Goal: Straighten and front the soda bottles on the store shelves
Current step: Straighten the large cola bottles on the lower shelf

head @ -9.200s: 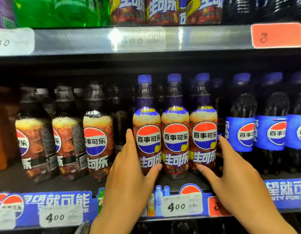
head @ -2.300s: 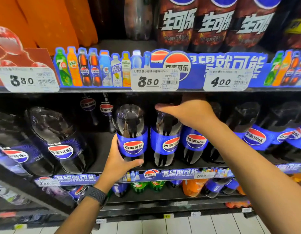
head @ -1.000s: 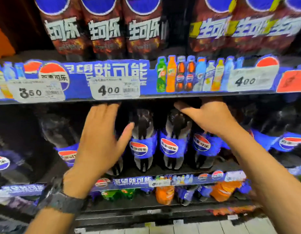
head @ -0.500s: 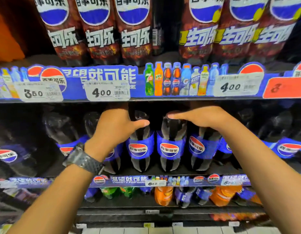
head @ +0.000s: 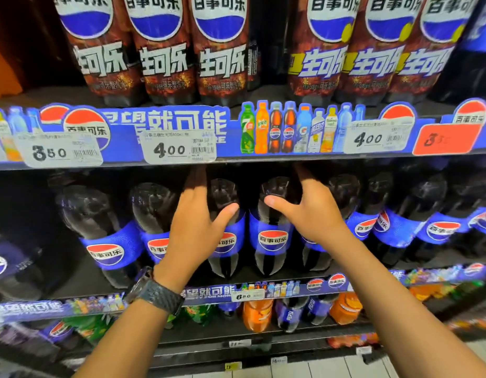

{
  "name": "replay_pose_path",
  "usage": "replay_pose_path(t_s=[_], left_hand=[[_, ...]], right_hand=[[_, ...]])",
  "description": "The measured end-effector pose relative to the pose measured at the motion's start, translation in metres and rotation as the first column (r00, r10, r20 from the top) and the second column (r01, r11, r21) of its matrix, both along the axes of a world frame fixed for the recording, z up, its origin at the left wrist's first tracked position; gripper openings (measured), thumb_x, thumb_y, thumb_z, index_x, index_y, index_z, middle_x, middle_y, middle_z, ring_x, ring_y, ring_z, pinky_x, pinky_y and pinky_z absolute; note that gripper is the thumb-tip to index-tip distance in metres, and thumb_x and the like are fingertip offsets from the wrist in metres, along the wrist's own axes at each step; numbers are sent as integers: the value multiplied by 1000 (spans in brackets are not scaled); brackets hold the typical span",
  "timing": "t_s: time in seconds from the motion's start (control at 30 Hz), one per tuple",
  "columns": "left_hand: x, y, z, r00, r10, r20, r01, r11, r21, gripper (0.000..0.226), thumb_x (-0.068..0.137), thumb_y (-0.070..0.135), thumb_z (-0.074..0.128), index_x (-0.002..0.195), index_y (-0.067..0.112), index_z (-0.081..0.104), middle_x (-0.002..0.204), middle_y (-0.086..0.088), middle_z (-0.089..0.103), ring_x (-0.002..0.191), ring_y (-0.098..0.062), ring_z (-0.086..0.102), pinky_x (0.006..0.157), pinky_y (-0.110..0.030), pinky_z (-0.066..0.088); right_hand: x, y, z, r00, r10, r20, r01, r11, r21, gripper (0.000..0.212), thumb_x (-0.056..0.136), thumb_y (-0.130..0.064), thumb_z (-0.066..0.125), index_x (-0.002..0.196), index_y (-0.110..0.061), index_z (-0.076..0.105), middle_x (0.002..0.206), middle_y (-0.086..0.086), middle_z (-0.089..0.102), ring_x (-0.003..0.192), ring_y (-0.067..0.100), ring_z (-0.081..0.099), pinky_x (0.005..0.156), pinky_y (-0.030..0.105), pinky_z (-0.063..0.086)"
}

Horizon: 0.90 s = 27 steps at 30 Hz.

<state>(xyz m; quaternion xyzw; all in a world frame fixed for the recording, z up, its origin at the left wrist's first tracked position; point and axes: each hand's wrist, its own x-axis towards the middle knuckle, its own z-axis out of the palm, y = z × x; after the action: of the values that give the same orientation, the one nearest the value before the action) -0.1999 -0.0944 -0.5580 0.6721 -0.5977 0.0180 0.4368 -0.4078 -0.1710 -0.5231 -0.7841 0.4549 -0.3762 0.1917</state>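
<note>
Large dark cola bottles with blue labels stand in a row on the middle shelf (head: 290, 289). My left hand (head: 194, 230) grips one centre bottle (head: 225, 192): the fingers reach up along its left side and the thumb lies across its front. My right hand (head: 310, 214) grips the neighbouring bottle (head: 273, 240), thumb on its shoulder and fingers up along its right side into the dark gap. Both bottles stand upright with their logos facing out. A dark watch (head: 154, 294) is on my left wrist.
More large cola bottles stand to the left (head: 100, 227) and to the right (head: 438, 227); they look tilted near the frame edges. The upper shelf strip (head: 181, 124) with price tags hangs just above my fingers, with brown-labelled bottles (head: 162, 50) on it. Orange and other bottles (head: 256, 315) fill the lower shelf.
My left hand has shifted right onto the centre bottle with its fingers stretched upward. My right hand has come off the bottle tops and now wraps the neighbouring bottle's shoulder.
</note>
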Motion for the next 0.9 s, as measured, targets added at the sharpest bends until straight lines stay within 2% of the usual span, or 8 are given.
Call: replay_pose_path(t_s=[0.17,0.27,0.33,0.47,0.57,0.67,0.77,0.9], left_hand=[[-5,5,3,999,11,38,-9,999,-36,96,83,46,67,153,13,11,153,-7,28,140,-21,27,112,-21,22],[-18,19,4,994,8,112,8,990,-141,81,88,36,65,150,7,22,152,-10,31,142,-25,27,117,-33,24],[-36,30,-1,989,-45,139,69,982,-178,65,93,27,61,147,5,31,153,-10,32,144,-25,25,116,-40,26],[-91,34,-7,963,-231,139,249,959,-137,61,93,22,56,148,8,33,156,1,28,145,-18,23,116,-32,25],[-135,19,-5,960,-262,103,272,957,-100,65,93,25,59,149,11,30,157,4,25,146,-13,21,116,-28,24],[-172,-3,2,966,-256,30,258,961,-97,67,92,25,60,149,8,29,156,-1,27,145,-15,23,117,-25,19],[-197,-32,17,989,-147,27,149,984,-97,64,88,26,62,141,-1,38,141,-16,45,132,-28,39,113,-25,24],[-203,-72,46,991,-22,-134,26,999,28,50,84,30,70,126,10,53,117,-14,63,106,-27,56,81,-14,33]], right_hand=[[-1,12,-5,998,-37,-48,35,998,-58,62,79,-51,69,124,-16,47,107,-3,55,101,17,52,76,19,36],[-23,23,-4,999,-14,37,24,963,-269,56,85,-43,68,130,-19,46,119,-9,50,116,5,47,91,12,35],[-53,28,-8,993,-44,113,84,925,-372,48,89,-33,65,131,-17,49,128,-8,49,122,7,47,103,17,34],[-121,22,-25,932,-271,240,329,911,-248,42,87,-18,66,127,-16,52,123,-5,53,113,15,54,97,19,39],[-153,6,-32,906,-386,176,415,892,-180,49,85,-15,68,129,-9,49,124,5,52,113,21,53,97,21,36],[-173,-15,-27,923,-361,132,383,895,-229,47,86,-14,66,128,-3,48,124,11,51,115,25,50,100,31,39],[-187,-42,-6,924,-344,164,373,905,-205,36,87,-21,65,114,0,55,109,15,57,102,29,55,89,31,41],[-181,-67,22,977,-186,106,197,975,-101,41,87,-35,65,117,-8,62,113,11,67,105,28,59,87,26,42]])
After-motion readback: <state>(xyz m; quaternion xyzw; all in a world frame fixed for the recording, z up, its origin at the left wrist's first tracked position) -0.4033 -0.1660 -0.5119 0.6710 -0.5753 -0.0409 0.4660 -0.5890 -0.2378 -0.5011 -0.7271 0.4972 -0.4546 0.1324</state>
